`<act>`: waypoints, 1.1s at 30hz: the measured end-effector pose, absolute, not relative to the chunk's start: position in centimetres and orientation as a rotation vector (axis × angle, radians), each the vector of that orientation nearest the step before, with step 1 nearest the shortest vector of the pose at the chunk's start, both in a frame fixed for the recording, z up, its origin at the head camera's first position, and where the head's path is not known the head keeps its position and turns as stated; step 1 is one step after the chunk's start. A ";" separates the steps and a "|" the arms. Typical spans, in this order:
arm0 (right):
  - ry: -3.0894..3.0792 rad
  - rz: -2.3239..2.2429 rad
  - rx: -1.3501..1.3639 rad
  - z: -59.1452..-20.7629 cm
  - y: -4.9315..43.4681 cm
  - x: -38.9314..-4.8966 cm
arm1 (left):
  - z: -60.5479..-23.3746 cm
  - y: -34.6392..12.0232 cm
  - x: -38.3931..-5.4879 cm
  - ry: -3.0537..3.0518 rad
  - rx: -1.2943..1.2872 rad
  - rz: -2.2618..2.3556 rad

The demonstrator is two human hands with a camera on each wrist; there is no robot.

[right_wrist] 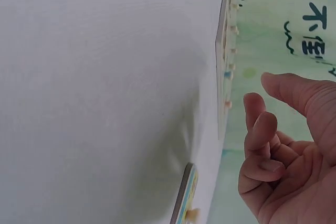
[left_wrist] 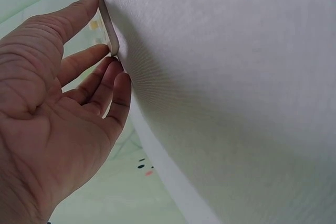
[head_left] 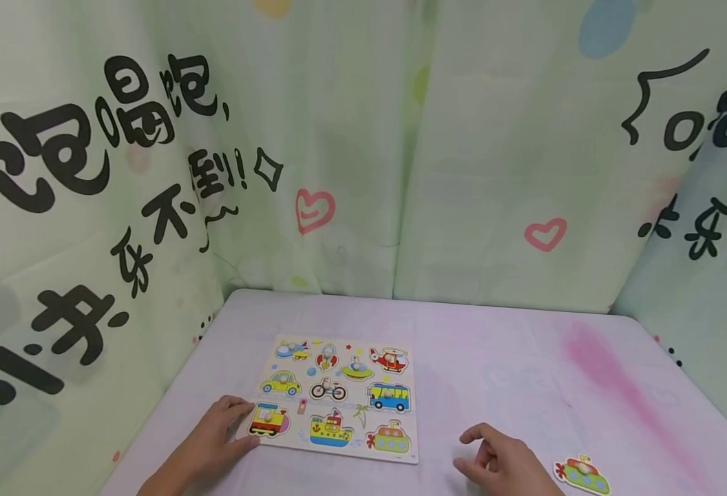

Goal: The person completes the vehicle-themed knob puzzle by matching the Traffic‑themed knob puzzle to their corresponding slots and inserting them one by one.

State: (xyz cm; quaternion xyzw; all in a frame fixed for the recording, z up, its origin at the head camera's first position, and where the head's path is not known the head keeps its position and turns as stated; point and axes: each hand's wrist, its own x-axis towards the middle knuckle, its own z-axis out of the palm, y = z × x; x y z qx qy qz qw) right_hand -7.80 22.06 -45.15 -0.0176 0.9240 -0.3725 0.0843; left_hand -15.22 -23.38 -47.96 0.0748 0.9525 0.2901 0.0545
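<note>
A wooden knob puzzle board (head_left: 314,451) with vehicle pictures lies flat on the table. My left hand (head_left: 215,437) holds its near left corner, thumb at the front edge and fingers at the left edge, beside the train (head_left: 268,419). In the left wrist view, the thumb and fingertips touch the board's edge (left_wrist: 107,22). To the right of the board, my right hand (head_left: 502,458) hovers with fingers loosely bent, thumb and index apart, nothing between them. Right of that hand lies a loose submarine piece (head_left: 583,474). A matching submarine picture (head_left: 390,437) shows at the board's near right.
Along the board's front row stands a ship (head_left: 331,428); a bus (head_left: 389,397) is behind the submarine picture. The table (head_left: 487,358) has a pale cloth with a pink streak (head_left: 617,393). Printed curtains (head_left: 363,151) enclose the back and sides.
</note>
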 end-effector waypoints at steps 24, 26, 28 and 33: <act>2.771 -1.281 0.104 -47.0 27.6 -7.0 | -48.2 -23.7 -15.4 2.874 0.235 0.878; 2.753 -1.264 0.165 -47.1 27.8 -7.1 | -48.3 -23.6 -15.4 2.868 0.227 0.876; 2.738 -1.242 0.215 -47.3 27.9 -7.3 | -48.3 -23.5 -15.5 2.863 0.216 0.873; 2.704 -1.230 0.194 -47.4 28.2 -7.7 | -48.3 -23.4 -15.5 2.877 0.222 0.867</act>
